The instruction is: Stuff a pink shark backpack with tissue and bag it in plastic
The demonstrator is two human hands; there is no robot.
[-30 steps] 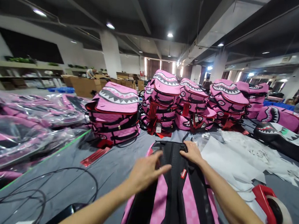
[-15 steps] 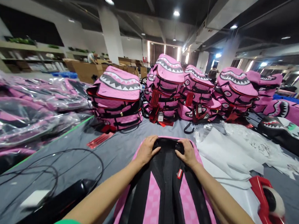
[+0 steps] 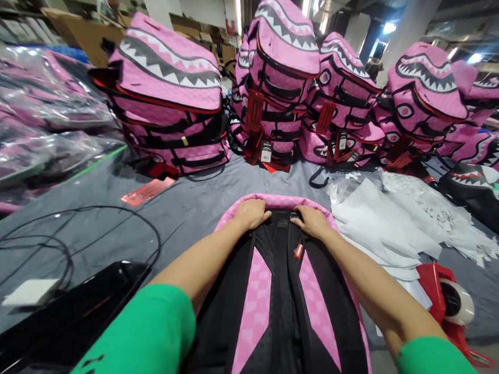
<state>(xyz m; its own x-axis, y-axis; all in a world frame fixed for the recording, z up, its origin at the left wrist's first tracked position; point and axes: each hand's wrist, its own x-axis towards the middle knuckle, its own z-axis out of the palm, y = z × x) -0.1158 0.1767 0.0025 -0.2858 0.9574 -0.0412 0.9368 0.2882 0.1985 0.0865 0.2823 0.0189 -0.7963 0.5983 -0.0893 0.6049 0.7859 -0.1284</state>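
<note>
- Centrally, the left hand (image 3: 251, 214) grasps the top edge of the pink-and-black backpack (image 3: 280, 326), fingers curled over the rim and thumb pointing inward.
- The right hand (image 3: 312, 221) grasps the same edge, just beside a strap buckle (image 3: 294, 216).
- The backpack lies strap side up on the grey table cover (image 3: 197, 203), between the forearms; a red-and-white tab (image 3: 298, 251) sits below the right hand.
- Right of the backpack: white sheets (image 3: 379, 219) and a red tape dispenser (image 3: 434, 294).
- Left of the backpack: a glossy black object (image 3: 74, 311), a white block (image 3: 32, 292), a black cable (image 3: 160, 238) and a flat red tag (image 3: 149, 191).
- Beyond: stacked pink backpacks (image 3: 173, 62) with printed teeth.
- Far left: pink bags in clear plastic (image 3: 33, 103).
- Far right: a black bag (image 3: 479, 200) with printed teeth.
</note>
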